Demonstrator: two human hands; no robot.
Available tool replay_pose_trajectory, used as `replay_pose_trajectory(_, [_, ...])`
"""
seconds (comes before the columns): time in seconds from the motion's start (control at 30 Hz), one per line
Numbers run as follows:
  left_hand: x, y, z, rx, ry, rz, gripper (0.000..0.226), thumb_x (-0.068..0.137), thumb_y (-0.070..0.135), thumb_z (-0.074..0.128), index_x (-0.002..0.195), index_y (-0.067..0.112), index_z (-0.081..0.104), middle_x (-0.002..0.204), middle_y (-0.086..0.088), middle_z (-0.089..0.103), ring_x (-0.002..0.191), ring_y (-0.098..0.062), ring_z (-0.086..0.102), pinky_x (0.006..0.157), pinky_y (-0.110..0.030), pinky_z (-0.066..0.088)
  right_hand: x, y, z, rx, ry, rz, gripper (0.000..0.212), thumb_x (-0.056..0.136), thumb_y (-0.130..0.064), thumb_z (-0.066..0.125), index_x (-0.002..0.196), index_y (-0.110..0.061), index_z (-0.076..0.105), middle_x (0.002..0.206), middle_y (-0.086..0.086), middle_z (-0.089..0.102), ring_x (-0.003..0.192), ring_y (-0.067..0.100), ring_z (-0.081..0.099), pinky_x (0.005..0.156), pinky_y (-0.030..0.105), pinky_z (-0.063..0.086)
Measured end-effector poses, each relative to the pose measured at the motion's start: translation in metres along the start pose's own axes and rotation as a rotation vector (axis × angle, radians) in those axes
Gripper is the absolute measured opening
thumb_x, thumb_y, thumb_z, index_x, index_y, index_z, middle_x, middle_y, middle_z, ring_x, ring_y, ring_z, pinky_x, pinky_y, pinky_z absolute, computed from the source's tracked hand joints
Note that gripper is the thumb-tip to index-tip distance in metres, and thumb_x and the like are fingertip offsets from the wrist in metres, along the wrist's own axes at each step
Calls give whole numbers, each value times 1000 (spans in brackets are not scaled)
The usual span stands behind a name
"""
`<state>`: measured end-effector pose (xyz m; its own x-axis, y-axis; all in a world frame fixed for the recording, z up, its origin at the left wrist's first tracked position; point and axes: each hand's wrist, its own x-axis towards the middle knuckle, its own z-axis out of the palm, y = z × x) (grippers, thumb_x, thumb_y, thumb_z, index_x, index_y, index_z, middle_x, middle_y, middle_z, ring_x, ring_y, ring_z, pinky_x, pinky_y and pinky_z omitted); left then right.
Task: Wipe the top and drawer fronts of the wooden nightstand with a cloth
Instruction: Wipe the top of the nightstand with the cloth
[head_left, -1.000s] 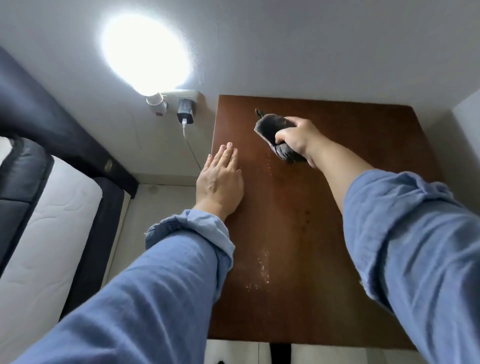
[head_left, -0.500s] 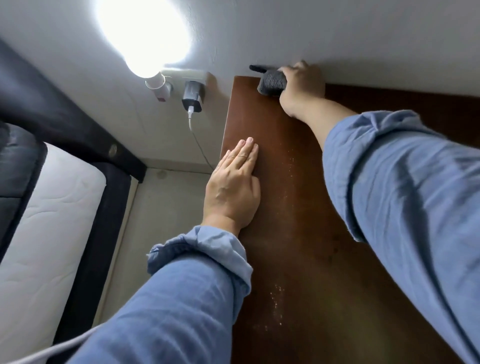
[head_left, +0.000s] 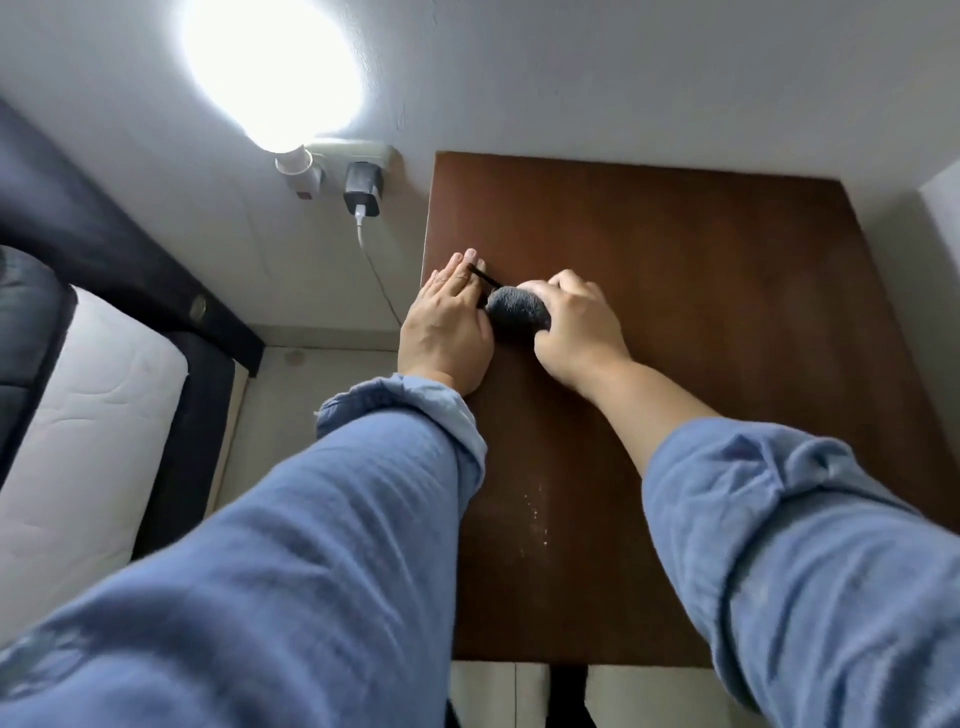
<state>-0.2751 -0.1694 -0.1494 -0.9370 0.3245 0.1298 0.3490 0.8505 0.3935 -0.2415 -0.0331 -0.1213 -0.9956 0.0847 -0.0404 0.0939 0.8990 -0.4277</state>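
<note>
**Cloth comes back from the far edge**

The right hand (head_left: 579, 332) has pulled the cloth (head_left: 517, 312) from the nightstand's (head_left: 675, 322) back edge to mid-top, fist closed around it, touching the left hand (head_left: 445, 327), which lies flat, fingers spread open, at the left edge.

dark cloth (head_left: 518, 312) bunched on brown nightstand (head_left: 675, 322)

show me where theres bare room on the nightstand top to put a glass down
The whole right half of the nightstand top is bare, from the right hand across to the far right edge and back to the wall. The near middle is free too, though white specks lie there. The left edge is crowded: the left hand lies flat beside the cloth.
</note>
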Motion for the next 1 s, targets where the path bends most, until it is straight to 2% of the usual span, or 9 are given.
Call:
replay_pose_trajectory(0.17, [-38,2,-22,5,-67,7,61,89,11,37,148,6,25,158,-9,18,147,-17,12,120,-29,5,8,-1,-3,-32,-32,71,57,82,-1,42,130,-31,52,125,7,50,115,32,43,100,37,37])
replay_pose_trajectory(0.37, [-139,14,-44,42,-169,33,61,90,15,38,149,6,24,158,-8,16,147,-17,11,118,-25,1,5,-9,-4,-75,-69,120,55,85,-4,40,131,-33,49,132,9,47,119,34,42,104,39,37])
replay_pose_trajectory(0.53, [-165,12,-41,52,-267,10,63,91,9,33,151,7,12,160,-7,3,148,-17,1,120,-28,0,-5,-13,-4,-64,-72,140,53,87,-5,40,129,-36,49,133,7,46,118,33,42,103,37,37])
replay_pose_trajectory(0.73, [-159,9,-47,99,-362,20,66,89,3,28,151,9,6,161,-5,-4,147,-15,-6,119,-30,-2,-106,-26,5,14,-77,106,56,80,-1,43,124,-34,55,122,3,48,110,30,44,96,37,40])
replay_pose_trajectory(0.83, [-160,11,-49,92,-374,10,64,90,2,28,151,8,9,161,-6,-2,148,-17,-3,119,-31,0,-163,-35,7,29,-137,80,55,80,-1,46,123,-33,56,119,3,49,108,30,44,95,37,41])
replay_pose_trajectory(1.0, [-161,10,-56,149,-475,55,74,85,-3,34,151,7,2,160,-7,-8,147,-18,-7,119,-34,1,-233,-43,4,54,-256,113,53,82,-3,49,125,-32,55,116,2,50,106,28,45,94,32,38])
